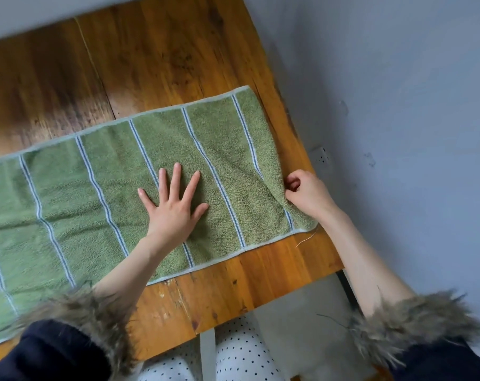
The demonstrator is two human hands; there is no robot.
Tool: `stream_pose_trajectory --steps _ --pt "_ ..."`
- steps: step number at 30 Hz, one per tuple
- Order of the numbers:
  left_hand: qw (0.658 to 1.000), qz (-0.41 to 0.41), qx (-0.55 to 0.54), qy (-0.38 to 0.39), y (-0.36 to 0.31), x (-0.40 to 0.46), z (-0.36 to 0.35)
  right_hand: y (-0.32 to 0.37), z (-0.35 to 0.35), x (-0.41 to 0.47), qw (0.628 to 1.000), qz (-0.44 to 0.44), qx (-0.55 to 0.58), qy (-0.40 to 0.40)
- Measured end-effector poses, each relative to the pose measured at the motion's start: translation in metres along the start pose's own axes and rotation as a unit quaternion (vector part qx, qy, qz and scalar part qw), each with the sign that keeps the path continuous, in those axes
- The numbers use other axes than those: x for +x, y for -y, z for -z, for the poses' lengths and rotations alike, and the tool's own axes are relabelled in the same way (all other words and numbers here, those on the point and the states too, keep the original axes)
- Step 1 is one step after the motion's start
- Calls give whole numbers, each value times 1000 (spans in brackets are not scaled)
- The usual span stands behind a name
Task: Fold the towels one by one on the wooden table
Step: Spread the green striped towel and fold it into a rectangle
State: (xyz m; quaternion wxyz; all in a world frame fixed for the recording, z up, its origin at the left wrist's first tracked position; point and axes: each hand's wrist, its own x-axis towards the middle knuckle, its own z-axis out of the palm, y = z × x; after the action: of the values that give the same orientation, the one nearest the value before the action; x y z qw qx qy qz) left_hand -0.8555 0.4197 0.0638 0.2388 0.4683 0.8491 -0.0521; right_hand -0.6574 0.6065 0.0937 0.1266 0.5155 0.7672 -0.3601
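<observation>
The right hand (304, 193) is pinching the green striped terry towel's (96, 204) right edge — its length is running leftward — while the left hand (175, 207) is pressing flat, open, on it.

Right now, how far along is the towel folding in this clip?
Early. Done: the green striped towel is spread flat on the wooden table. In hand: the left hand presses its middle while the right hand pinches its right end. Left: no fold shows yet; other towels are not in view.
</observation>
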Motion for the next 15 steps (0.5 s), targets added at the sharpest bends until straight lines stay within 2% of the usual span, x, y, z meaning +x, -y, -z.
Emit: stream_pose_trajectory --steps 6,9,12,15 --pt "1000 1 0 0 -1 -1 0 0 -9 -8 998 13 -58 -8" --pt "1000 1 3 -2 -1 0 -1 -4 -5 -7 996 15 -70 -50" --pt "1000 0 3 0 0 0 -1 -15 4 -6 994 -8 -66 -84" --pt "1000 -1 -1 -1 0 0 -2 -18 4 -6 997 -13 -41 -67"
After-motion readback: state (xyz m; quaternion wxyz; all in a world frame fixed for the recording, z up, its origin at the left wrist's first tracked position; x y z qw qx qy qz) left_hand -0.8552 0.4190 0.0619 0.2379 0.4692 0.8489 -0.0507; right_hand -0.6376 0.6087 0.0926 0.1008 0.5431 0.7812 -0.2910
